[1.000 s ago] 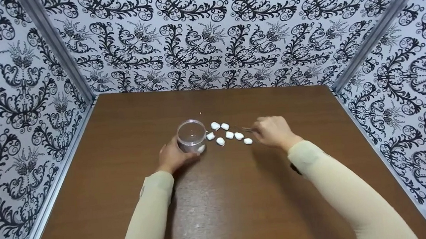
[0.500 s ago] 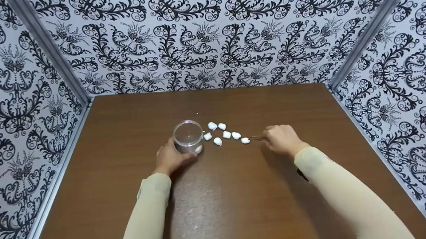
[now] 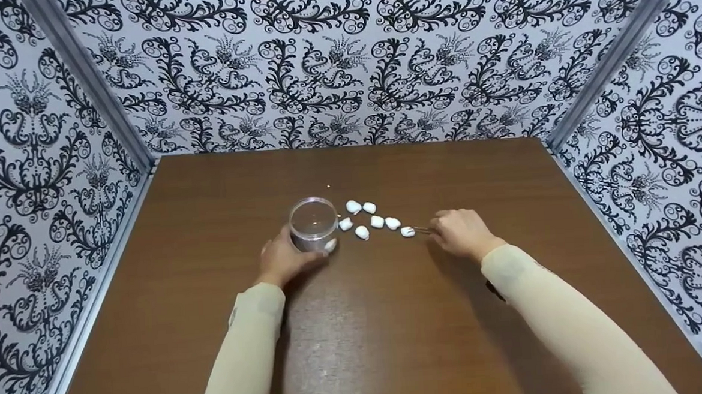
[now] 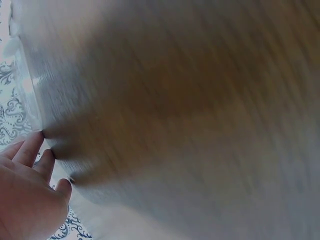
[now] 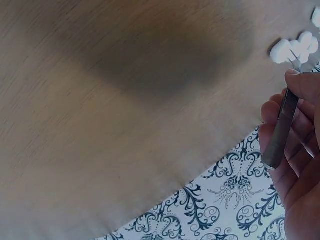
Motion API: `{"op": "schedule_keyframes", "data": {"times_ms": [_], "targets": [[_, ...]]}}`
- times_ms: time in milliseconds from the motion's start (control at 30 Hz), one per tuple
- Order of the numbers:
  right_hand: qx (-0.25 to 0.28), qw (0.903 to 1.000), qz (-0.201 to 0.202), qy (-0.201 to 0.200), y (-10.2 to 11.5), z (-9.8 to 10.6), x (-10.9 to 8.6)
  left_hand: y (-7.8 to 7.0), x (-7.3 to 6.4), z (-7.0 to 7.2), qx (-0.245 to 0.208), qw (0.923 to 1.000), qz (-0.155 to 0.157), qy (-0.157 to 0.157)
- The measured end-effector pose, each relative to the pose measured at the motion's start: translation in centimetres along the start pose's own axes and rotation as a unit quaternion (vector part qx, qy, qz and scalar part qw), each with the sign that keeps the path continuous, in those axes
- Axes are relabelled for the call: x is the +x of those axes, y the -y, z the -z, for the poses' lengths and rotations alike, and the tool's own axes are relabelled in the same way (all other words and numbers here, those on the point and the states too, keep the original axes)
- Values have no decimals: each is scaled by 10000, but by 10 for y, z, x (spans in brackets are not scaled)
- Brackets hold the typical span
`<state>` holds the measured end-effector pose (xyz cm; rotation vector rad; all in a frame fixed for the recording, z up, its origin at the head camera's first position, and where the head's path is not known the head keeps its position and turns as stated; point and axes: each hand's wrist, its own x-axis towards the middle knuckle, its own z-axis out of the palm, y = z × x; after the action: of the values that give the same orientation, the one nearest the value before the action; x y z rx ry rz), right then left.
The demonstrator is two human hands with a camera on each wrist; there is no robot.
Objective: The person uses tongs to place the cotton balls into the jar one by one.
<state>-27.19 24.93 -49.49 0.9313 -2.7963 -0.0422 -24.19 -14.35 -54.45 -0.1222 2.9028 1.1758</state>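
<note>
My left hand (image 3: pixel 283 259) grips a clear round plastic jar (image 3: pixel 315 237) that stands on the table, its thumb along the near side. A white lump (image 3: pixel 330 245) shows at the jar's lower right, beside the thumb. In my right hand (image 3: pixel 462 233) metal tweezers (image 5: pixel 281 131) are pinched between thumb and fingers. Their tips point left and overlap the rightmost cotton ball (image 3: pixel 407 232). Several more cotton balls (image 3: pixel 377 222) lie loosely scattered between jar and tweezers. The left wrist view shows only the left fingers (image 4: pixel 33 148) at the jar's faint edge.
The brown wooden table (image 3: pixel 358 341) fills the space under both arms. Patterned wall panels (image 3: pixel 344 59) close it in at the back and on both sides. One tiny pale speck (image 3: pixel 328 186) lies behind the jar.
My right hand has come down and nearer, bringing the tweezers' tips from above and behind the rightmost cotton ball onto it. The left hand keeps holding the jar in place.
</note>
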Motion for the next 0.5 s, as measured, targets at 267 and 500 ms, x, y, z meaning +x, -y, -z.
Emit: {"op": "schedule_keyframes", "data": {"times_ms": [267,500], "targets": [[-2,10000,72,-36,4,-11,1,0,-1,-1,-25,10000,-34,-33],[-259,9995,104,-127,5,-8,3,-1,0,-2,54,9998,-137,-103]]}}
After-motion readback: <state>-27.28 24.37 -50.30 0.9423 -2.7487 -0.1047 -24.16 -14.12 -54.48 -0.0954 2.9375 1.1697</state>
